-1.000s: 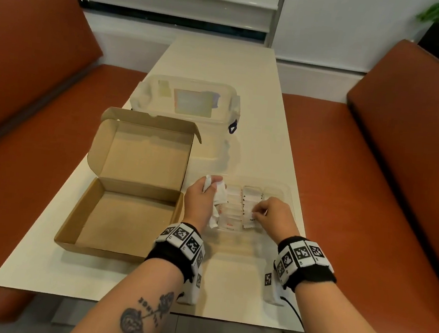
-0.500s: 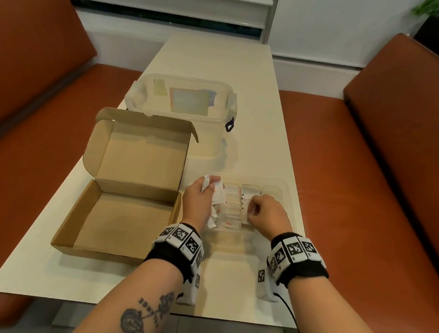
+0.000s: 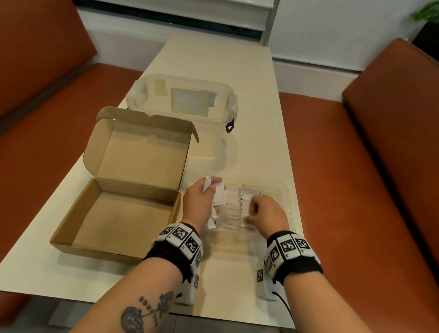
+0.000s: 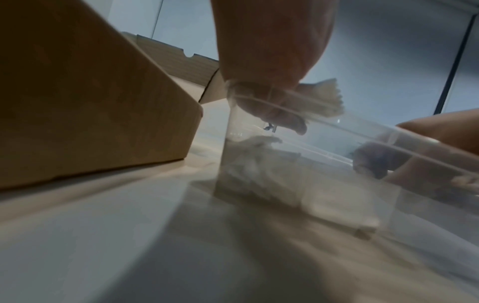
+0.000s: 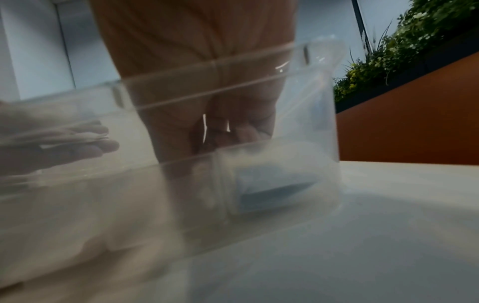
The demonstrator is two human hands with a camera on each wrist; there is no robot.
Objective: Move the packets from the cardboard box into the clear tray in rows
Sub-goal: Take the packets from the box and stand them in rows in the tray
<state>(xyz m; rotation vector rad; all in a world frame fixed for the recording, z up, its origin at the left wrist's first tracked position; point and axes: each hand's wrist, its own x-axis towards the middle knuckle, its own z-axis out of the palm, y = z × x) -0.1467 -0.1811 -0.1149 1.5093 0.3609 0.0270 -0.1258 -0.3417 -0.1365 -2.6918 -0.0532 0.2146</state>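
Head view — my left hand [image 3: 200,200] grips spare packets [image 3: 218,196] at clear tray's [image 3: 289,200] left edge | right hand [image 3: 264,216] has slid nearer, pinching a packet into its row | cardboard box [image 3: 115,220] empty — nearly done

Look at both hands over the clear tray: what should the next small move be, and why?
Probably the right hand should take one packet from the bunch gripped by the left hand and lay it in the clear tray, since the cardboard box looks empty and the rows look unfinished.
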